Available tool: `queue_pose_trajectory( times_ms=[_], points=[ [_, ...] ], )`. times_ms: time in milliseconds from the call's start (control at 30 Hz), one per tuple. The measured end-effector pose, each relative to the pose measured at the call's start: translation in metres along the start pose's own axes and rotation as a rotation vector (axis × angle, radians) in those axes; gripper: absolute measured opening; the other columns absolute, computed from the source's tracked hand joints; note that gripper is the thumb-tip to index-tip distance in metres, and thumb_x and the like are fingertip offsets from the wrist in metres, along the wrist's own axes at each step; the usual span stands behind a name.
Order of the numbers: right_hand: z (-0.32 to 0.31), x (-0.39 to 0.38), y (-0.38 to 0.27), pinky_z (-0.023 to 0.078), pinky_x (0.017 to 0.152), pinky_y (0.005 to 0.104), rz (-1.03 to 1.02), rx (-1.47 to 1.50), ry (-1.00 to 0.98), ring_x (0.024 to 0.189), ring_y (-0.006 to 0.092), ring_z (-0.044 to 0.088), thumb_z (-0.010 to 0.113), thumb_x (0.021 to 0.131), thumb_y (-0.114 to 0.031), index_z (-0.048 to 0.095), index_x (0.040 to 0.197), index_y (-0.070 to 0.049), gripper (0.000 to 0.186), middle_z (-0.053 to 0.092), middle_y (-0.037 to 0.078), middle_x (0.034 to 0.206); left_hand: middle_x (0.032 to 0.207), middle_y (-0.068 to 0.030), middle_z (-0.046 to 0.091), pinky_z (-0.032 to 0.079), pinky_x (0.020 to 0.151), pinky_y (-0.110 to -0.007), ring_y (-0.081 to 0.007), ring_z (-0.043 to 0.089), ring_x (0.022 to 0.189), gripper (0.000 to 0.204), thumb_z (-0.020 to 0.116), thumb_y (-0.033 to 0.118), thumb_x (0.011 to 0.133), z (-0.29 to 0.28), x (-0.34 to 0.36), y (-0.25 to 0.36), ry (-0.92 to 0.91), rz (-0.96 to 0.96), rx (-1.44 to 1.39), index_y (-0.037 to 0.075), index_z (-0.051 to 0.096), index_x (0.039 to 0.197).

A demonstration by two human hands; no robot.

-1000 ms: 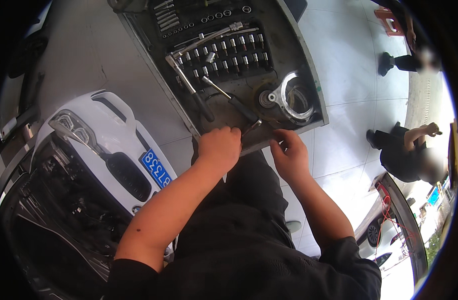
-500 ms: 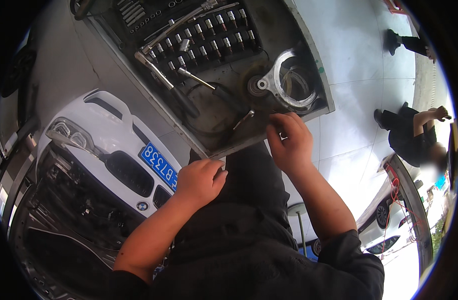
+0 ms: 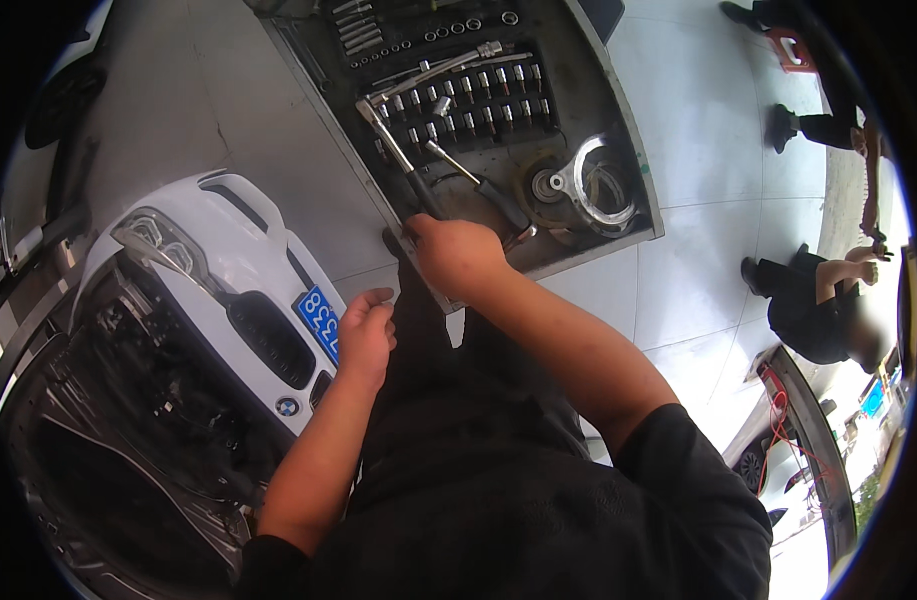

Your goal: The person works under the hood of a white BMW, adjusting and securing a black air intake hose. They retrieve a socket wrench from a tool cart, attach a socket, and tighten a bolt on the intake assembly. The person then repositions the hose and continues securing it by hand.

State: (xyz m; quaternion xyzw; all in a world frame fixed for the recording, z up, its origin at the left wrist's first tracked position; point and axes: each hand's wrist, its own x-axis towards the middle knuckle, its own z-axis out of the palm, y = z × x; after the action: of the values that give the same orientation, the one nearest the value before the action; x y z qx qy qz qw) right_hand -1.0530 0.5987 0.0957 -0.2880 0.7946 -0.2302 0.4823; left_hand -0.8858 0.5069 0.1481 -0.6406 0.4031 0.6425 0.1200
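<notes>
The left hand [image 3: 366,335] was half open, visibly empty. The right hand [image 3: 460,258] was at the handle end of the ratchet [image 3: 410,171] in the tray [image 3: 583,100], grip undetermined; a skewed pull could knock the adjacent driver [image 3: 500,202].

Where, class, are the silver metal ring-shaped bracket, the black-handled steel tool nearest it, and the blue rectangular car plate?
Silver metal bracket [image 3: 575,188]: head view, ring's left side.
Black-handled steel tool [image 3: 502,205]: head view, handle's middle.
Blue car plate [image 3: 319,321]: head view, front face.
</notes>
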Motion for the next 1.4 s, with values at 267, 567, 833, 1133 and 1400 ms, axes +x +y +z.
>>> queue_pose_trajectory(
  times_ms=[267,567,833,1133,1400],
  points=[
    [0.002,0.005,0.01,0.055,0.075,0.0472,-0.133,-0.261,-0.05,0.09,0.0357,0.07,0.057,0.088,-0.017,0.064,0.12,-0.016,0.032,0.073,0.013,0.091,0.077,-0.0002,0.051,0.042,0.059,-0.03,-0.0127,0.049,0.065,0.024,0.055,0.011,0.092,-0.022,-0.014,-0.016,-0.111,-0.089,-0.105,0.004,0.06,0.115],
    [0.02,0.004,0.017,0.054,0.068,0.0493,-0.201,-0.41,0.078,0.081,0.036,0.071,0.058,0.088,-0.018,0.067,0.107,-0.015,0.021,0.072,0.013,0.083,0.076,-0.0012,0.053,0.044,0.06,-0.031,-0.0138,0.053,0.066,0.025,0.054,0.01,0.092,-0.087,-0.043,-0.024,-0.077,-0.004,-0.112,0.003,0.058,0.115],
    [0.013,-0.003,0.015,0.054,0.076,0.0504,-0.212,-0.376,0.004,0.088,0.0391,0.069,0.06,0.087,-0.02,0.063,0.117,-0.015,0.031,0.072,0.015,0.09,0.076,0.001,0.052,0.044,0.061,-0.031,-0.0121,0.053,0.067,0.016,0.057,0.014,0.095,-0.105,-0.05,-0.032,-0.056,-0.011,-0.126,0.008,0.062,0.109],
    [0.001,-0.052,-0.002,0.052,0.072,0.0447,-0.153,-0.002,0.192,0.08,0.0341,0.068,0.07,0.086,-0.026,0.062,0.116,-0.013,0.034,0.068,0.012,0.083,0.085,-0.0027,0.056,0.05,0.079,-0.041,-0.0197,0.057,0.082,0.023,0.055,0.025,0.096,-0.089,-0.057,-0.011,-0.291,-0.013,-0.312,0.007,0.06,0.11],
    [-0.013,-0.118,-0.077,0.052,0.075,0.0415,-0.175,0.355,0.286,0.084,0.0286,0.067,0.075,0.083,-0.028,0.062,0.122,-0.009,0.046,0.067,0.01,0.087,0.081,-0.0009,0.055,0.051,0.069,-0.039,-0.0185,0.056,0.076,0.024,0.055,0.035,0.101,-0.05,-0.064,0.021,-0.529,-0.047,-0.459,0.013,0.059,0.093]
  ],
)
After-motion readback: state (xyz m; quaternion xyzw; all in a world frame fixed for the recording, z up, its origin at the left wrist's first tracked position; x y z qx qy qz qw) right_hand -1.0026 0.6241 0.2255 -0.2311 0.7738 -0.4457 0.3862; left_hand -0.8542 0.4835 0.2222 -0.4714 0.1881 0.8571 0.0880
